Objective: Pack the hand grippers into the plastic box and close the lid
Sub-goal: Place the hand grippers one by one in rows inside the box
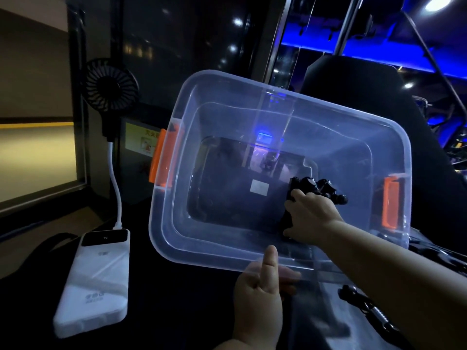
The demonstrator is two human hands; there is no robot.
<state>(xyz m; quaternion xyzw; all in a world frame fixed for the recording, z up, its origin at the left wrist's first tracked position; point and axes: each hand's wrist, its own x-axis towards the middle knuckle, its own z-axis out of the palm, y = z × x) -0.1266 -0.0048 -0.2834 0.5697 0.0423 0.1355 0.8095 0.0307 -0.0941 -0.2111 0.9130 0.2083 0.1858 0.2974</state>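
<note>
Gripping the hand grippers point(316, 189) at 4 o'clock inside the plastic box point(166, 218), my right hand point(312, 215) curls round them; my left hand point(257, 286) pinches the 6 o'clock rim — advise laying them flat, box steadied, before releasing.

Dim scene with several things partly hidden.
The right hand point(310, 215) covers most of the black hand gripper point(316, 190), leaving its shape unclear. The left hand point(257, 286) has its fingers blurred beneath the box point(177, 238) rim. The yellow sticker point(141, 140) is unreadable. Both 2 forearms run off the frame.
</note>
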